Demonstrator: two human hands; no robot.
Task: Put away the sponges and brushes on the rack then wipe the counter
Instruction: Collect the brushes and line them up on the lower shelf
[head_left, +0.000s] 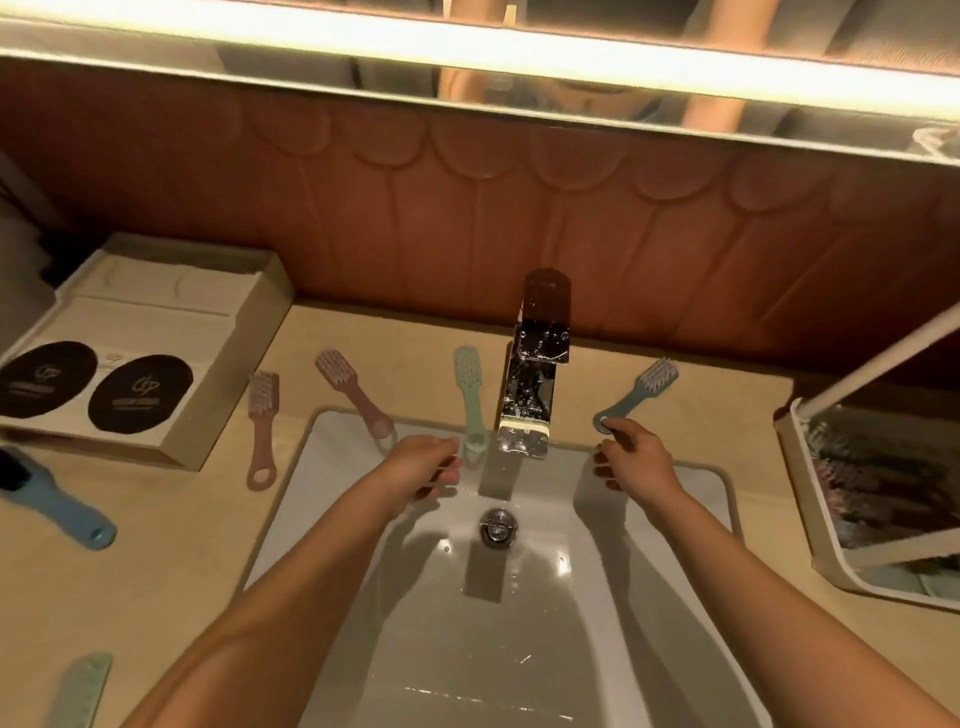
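Several brushes lie on the beige counter (197, 545) around the white sink (519, 597). A mint-green brush (470, 389) lies left of the chrome faucet (530, 395). The fingertips of my left hand (421, 467) reach its handle end, fingers loosely apart, holding nothing. A teal brush (641, 392) lies right of the faucet, and my right hand (634, 457) pinches its ring end. Two pink brushes (262, 426) (356, 397) lie left of the sink, a blue brush (57, 501) sits at the far left, and a pale green one (83, 691) at the bottom left. No sponge shows.
A white-rimmed rack (802, 499) with a slanted white rod stands at the right edge of the counter. A cardboard box (208, 364) with two dark oval pads sits at the back left. A brown padded wall and a lit mirror rise behind the faucet.
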